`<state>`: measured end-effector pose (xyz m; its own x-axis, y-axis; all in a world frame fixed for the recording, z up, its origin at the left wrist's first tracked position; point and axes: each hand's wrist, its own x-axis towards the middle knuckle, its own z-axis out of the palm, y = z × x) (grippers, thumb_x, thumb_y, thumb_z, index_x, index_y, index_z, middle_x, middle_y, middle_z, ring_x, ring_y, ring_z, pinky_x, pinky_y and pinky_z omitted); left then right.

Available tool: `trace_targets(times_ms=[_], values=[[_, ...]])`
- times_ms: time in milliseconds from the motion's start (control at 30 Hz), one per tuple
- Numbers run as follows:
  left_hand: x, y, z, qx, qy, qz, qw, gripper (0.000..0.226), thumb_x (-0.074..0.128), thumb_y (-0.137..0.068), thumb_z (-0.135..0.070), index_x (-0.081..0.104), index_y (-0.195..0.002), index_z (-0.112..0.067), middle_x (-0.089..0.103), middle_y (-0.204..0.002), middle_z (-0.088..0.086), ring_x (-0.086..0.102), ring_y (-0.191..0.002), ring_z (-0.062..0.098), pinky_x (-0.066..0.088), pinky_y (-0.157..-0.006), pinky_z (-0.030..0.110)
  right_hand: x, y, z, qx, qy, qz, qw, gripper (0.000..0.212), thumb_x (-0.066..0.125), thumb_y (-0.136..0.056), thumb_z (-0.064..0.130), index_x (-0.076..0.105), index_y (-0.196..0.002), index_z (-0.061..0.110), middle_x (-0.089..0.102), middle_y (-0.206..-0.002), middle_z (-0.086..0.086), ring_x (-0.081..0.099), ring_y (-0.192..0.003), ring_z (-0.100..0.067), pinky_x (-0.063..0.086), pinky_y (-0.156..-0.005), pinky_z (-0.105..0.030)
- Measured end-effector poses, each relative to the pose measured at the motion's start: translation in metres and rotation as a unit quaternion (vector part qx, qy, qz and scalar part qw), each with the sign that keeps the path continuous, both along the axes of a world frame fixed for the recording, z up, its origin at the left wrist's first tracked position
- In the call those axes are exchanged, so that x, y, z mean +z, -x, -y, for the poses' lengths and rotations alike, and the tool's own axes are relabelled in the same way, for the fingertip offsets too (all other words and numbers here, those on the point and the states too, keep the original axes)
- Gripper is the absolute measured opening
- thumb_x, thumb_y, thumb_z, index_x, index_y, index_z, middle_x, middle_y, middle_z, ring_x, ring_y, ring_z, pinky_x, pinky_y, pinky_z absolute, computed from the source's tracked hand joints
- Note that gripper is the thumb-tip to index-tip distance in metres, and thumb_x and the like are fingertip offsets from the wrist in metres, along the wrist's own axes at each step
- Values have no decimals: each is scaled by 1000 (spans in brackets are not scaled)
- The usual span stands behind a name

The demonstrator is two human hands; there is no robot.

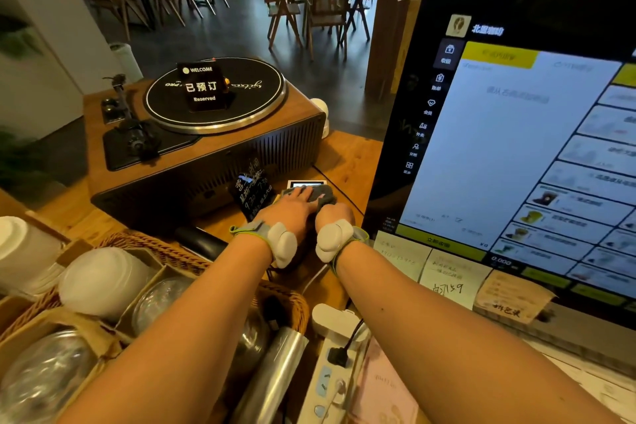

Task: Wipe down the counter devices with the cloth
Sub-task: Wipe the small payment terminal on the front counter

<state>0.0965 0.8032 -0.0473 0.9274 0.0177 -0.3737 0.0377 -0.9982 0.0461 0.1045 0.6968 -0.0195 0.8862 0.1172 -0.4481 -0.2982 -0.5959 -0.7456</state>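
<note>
Left grip [292,208] flat atop cloth [327,195], device [307,183] beneath

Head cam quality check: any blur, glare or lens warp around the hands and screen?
Head view: the large black-framed touchscreen register glows washed-out, its menu text smeared, its frame bowed by wide-angle distortion; the black Reserved sign on the wooden turntable reads sharp; the left hand on the grey cloth is slightly soft yet legible; the café behind is dim.
</note>
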Motion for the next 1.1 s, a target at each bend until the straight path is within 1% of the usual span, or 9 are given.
trace_targets(times_ms=[67,233,300,400,600,767,900,1000,1100], values=[[-4,1,4,-7,-11,24,1000,79,55,-96,-24,5,-158,-30,-7,-165,9,-4,-151,32,10,-121,51,0,-2,0,14,33,25,999,34,34,-103,8,56,-128,2,57,-134,-14,53,-125,-29,46,-95,-32],[-14,-5,17,-62,11,65,996,71,53,-97,-18,16,-157,-27,-4,-165,3,-2,-152,31,11,-122,48,2,2,4,-244,-238,-64,938,22,40,-101,14,56,-91,4,57,-93,-12,52,-99,-26,42,-75,-32],[-8,-9,15,-48,-3,41,998,78,57,-94,-15,13,-157,-27,0,-165,3,12,-150,30,24,-118,47,4,-2,3,-106,-103,-41,988,27,36,-103,12,54,-120,1,58,-116,-17,53,-115,-31,46,-86,-34],[-4,-4,11,-46,-40,22,998,75,56,-96,-18,13,-156,-30,6,-165,1,23,-148,24,29,-116,45,-7,-6,1,-14,61,-22,998,42,33,-104,13,33,-145,3,41,-146,-17,43,-133,-30,44,-101,-34],[-4,11,10,24,112,209,971,56,59,-92,-14,49,-142,-37,50,-147,-9,47,-136,20,39,-111,34,-1,0,1,-143,-121,-43,981,42,36,-104,24,41,-139,3,48,-141,-16,48,-128,-33,40,-103,-36],[-8,-8,-3,53,32,66,996,72,58,-92,-29,23,-154,-33,24,-159,2,25,-142,40,28,-114,50,2,2,-2,-114,-82,77,987,60,46,-99,12,19,-152,9,23,-158,-6,31,-143,-26,29,-115,-34],[-16,-5,-2,191,160,142,958,77,56,-95,-22,11,-157,-26,8,-164,8,14,-150,33,24,-119,47,-14,8,-1,-39,-57,224,972,38,45,-94,7,54,-131,15,36,-146,2,37,-132,-16,35,-106,-25],[-16,0,-2,243,276,185,911,73,62,-90,-22,26,-153,-14,35,-154,10,38,-140,29,36,-112,41,-25,7,-7,21,-76,200,977,38,43,-95,14,61,-128,15,51,-138,-2,43,-130,-23,35,-112,-35],[-10,6,-1,264,304,193,895,74,68,-87,-30,32,-150,-13,45,-147,8,46,-133,27,41,-104,35,-33,1,-9,48,-34,177,982,45,40,-99,25,49,-142,18,39,-152,0,32,-140,-23,23,-118,-35]])
